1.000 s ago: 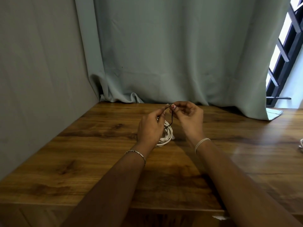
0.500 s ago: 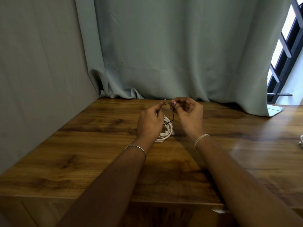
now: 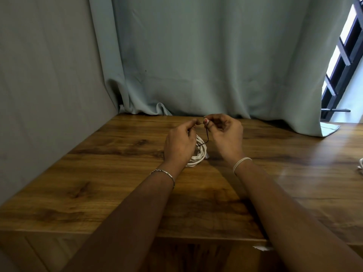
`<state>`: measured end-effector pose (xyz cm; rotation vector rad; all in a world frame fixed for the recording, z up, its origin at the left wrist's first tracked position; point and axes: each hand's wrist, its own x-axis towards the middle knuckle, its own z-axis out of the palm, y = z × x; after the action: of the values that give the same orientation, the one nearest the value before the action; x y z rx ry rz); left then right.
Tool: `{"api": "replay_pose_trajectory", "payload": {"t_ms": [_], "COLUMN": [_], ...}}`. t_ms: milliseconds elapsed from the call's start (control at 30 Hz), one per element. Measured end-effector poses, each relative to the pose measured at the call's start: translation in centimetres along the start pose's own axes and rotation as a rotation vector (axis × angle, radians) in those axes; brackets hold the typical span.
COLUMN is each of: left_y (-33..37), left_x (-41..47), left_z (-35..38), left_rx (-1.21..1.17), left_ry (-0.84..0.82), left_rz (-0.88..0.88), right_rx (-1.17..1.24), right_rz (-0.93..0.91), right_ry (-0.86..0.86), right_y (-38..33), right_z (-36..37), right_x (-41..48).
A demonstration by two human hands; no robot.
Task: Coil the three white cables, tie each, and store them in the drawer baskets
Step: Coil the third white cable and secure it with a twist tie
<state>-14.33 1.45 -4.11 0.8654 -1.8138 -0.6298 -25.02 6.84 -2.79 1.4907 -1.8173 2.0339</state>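
Note:
A coiled white cable (image 3: 200, 154) lies on the wooden table (image 3: 117, 173), partly hidden behind my left hand. A thin dark tie (image 3: 207, 137) runs up from the coil to my fingertips. My left hand (image 3: 179, 144) pinches one end of the tie just above the coil. My right hand (image 3: 225, 132) pinches the other end, its thumb and forefinger close to the left hand's fingertips. Part of another white cable (image 3: 361, 163) shows at the table's right edge.
A grey-green curtain (image 3: 196, 65) hangs along the back of the table and a grey wall (image 3: 39, 85) bounds its left side. A window with dark bars (image 3: 341, 61) is at the upper right. A white scrap (image 3: 262, 248) sticks to the table's front edge.
Both hands stay at the coil, pinching the dark tie. The fingertips have shifted slightly and the tie's loop hangs a little differently. The coil has not moved.

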Motion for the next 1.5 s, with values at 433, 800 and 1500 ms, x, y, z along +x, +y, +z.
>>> {"api": "replay_pose_trajectory", "payload": {"t_ms": [433,800,1500], "left_y": [-0.14,-0.21,-0.33], "left_x": [0.16,0.25,0.33], "left_z": [0.11,0.12,0.34], "left_rx": [-0.033,0.001,-0.052], "left_ry": [0.026,-0.009,-0.064], "left_rz": [0.036,0.032,0.106], "right_rx": [0.056,0.133,0.278], "right_rz": [0.048,0.063,0.194], "right_ry": [-0.007,0.010,-0.094], "right_y": [0.09,-0.11,-0.18], "right_z": [-0.02,0.16,0.07], "right_x": [0.08,-0.15,-0.22]}}
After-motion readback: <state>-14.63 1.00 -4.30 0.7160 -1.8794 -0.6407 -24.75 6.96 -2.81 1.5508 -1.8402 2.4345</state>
